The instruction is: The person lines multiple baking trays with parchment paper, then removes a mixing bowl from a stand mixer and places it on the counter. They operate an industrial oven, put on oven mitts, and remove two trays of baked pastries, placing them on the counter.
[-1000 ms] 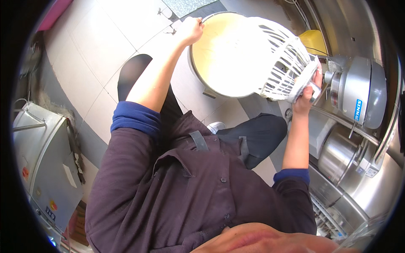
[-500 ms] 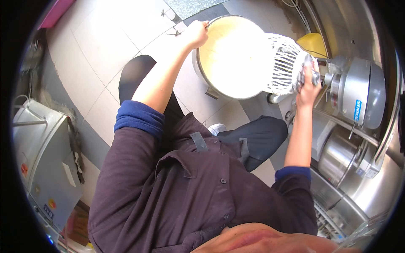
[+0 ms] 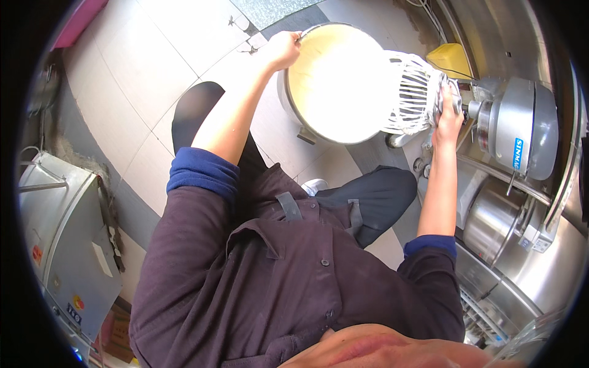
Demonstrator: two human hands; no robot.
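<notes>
My left hand (image 3: 286, 49) is closed on the rim of a large round bowl (image 3: 296, 95) filled with a pale, creamy substance that is largely blown out by glare. In my right hand (image 3: 449, 116) is the top of a balloon whisk (image 3: 410, 92) coated in white, its wires reaching over the bowl's right side. The hand and whisk top are close beside the shaft of a silver mixer head (image 3: 515, 126); whether they touch is unclear.
A yellow container (image 3: 451, 58) stands behind the whisk. A steel mixer bowl (image 3: 489, 221) and metal rails line the right side. A grey metal machine (image 3: 52, 208) stands at the left, and a pink object (image 3: 69, 24) is at the upper left. Tiled floor (image 3: 123, 86) lies beneath.
Over the last second the whisk and my right hand have moved right, toward the mixer head. The bowl and my left hand have shifted slightly right and down, mostly in the first half-second.
</notes>
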